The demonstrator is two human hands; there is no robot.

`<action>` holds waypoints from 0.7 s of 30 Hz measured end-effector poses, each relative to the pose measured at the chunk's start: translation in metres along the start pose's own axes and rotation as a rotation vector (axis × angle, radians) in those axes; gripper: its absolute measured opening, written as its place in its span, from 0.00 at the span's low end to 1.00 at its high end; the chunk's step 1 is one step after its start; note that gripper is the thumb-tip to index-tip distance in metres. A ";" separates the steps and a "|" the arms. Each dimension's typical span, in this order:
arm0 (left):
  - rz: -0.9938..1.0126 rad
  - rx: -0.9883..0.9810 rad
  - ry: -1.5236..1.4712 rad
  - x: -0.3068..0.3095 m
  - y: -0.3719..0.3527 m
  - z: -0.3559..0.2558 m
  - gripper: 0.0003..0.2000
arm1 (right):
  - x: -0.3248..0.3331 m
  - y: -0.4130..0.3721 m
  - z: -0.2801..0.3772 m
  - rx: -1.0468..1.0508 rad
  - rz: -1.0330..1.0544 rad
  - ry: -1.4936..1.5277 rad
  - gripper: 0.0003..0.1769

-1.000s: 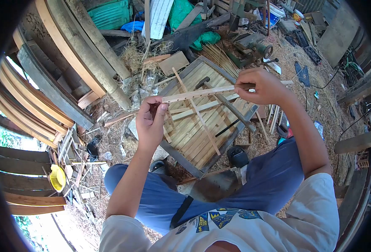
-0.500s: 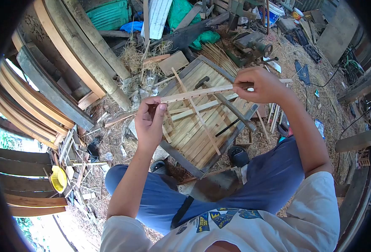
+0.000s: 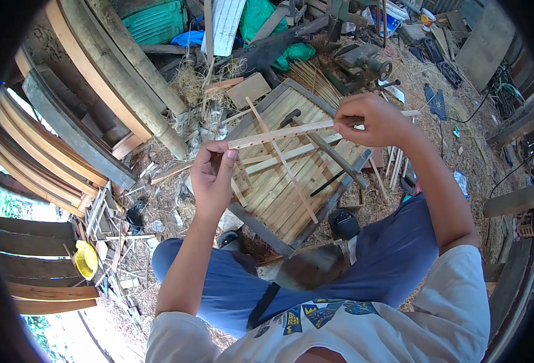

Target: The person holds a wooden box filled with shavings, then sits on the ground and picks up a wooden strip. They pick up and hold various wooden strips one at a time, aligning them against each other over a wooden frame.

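A narrow wooden strip [image 3: 282,134] with a row of small holes along its side is held up in front of me, nearly level. My left hand [image 3: 214,175] pinches its left end between thumb and fingers. Towards the other end, my right hand [image 3: 370,121] grips the same strip, whose tip shows beyond the fingers. Below lies a low slatted wooden table [image 3: 273,221] with a dark frame. On it are a long thin stick [image 3: 295,181], a thicker wooden bar [image 3: 339,161], a dark tool head [image 3: 290,117] and a slim black rod [image 3: 327,183].
A metal vise-like machine [image 3: 373,68] stands beyond the table. Curved timber and bamboo poles [image 3: 140,66] lean at the left, near a yellow bowl [image 3: 86,260]. Wood shavings and offcuts cover the ground. Green plastic sheeting [image 3: 294,54] lies at the back.
Both hands have shifted very slightly, the right one a little upward and left, with the strip still between them. Nothing was let go.
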State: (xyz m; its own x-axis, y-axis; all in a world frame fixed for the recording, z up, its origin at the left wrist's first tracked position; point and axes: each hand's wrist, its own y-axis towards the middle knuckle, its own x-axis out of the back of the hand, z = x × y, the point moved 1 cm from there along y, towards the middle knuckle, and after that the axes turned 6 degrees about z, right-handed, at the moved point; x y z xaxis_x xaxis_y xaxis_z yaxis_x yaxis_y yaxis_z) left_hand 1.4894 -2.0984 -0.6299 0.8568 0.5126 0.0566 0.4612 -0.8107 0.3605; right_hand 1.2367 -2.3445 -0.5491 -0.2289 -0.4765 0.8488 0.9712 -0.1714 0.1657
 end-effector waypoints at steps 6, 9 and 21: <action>-0.014 0.002 -0.003 0.002 -0.001 0.002 0.05 | 0.000 0.000 0.001 -0.004 0.003 0.008 0.13; -0.031 0.004 -0.008 0.002 -0.002 0.003 0.06 | -0.001 0.000 0.000 -0.010 0.000 0.004 0.13; -0.013 -0.008 0.031 0.006 -0.001 0.001 0.07 | -0.002 -0.001 -0.001 0.001 -0.014 0.050 0.13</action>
State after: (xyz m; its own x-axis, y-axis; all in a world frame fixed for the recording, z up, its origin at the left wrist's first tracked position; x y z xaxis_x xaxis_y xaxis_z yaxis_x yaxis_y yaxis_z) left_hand 1.4942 -2.0950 -0.6313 0.8430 0.5319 0.0801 0.4706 -0.8014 0.3693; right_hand 1.2358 -2.3443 -0.5518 -0.2450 -0.5163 0.8206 0.9680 -0.1774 0.1774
